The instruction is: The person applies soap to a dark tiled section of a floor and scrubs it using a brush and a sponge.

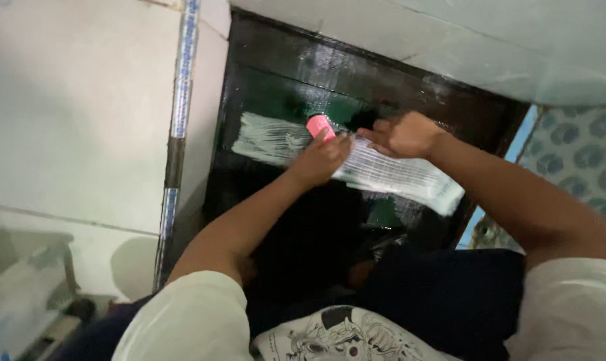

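Head view, looking straight down at a dark green, wet-looking slab (276, 100) set between pale tiled walls.

Left hand (321, 159) is closing around a pink brush (319, 125): fingers are wrapping it, pink end is sticking out above the knuckles toward the far side. The brush is sitting on the slab, right at the edge of a white streaky foam patch (390, 175).

Right hand (403, 136) is lying just beside the left, fingertips curling in and pointing at the brush end; cannot tell if it is pinching anything or only touching the slab. The two hands are nearly touching at the fingertips.

Foam patch is running as a slanted band across the slab, from upper left under the hands down to lower right, with fine parallel stroke marks in it. Both forearms are crossing it from below.

Both arms are wearing white short sleeves (189, 314). Dark cloth and a white printed shirt (343, 337) are filling the lower middle of the view.

Left of the slab a blue-patterned tile strip (180, 100) is running down the pale wall. At far right a patterned blue-grey floor (583, 154) is showing past the slab edge. Lower left corner is blurred, pale objects there, can't identify.
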